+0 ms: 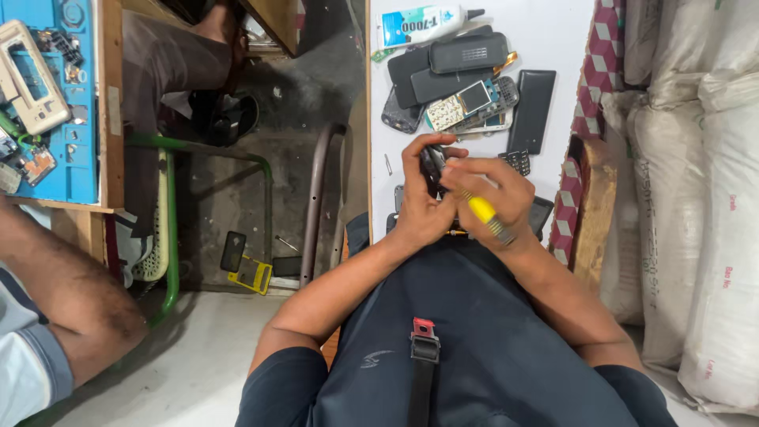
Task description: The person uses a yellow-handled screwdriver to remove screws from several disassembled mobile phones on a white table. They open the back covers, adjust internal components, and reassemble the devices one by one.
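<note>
White tabletop [553, 32] fills the upper middle of the view, with a concrete floor to its left and stacked sacks [696, 198] to its right. Nearest the camera, both forearms reach forward from a dark shirt and meet at the table's near edge. The left hand [419, 202] curls around a small dark phone [432, 162], fingers closed over its top and thumb at its side, holding it tilted, probably so that its face is steady. The right hand [494, 198] is pressed against the left, pinching a yellow-handled screwdriver [484, 212] whose handle sticks back toward the wrist; its tip is hidden behind the fingers. Just beyond the hands lies a keypad piece [518, 161]. Farther back, a heap of phones [466, 91] and dark covers sits within easy reach, and a glue tube [423, 24] lies at the far edge. Far left, another person's arm [63, 292] rests near a blue mat [79, 95] with parts.
</note>
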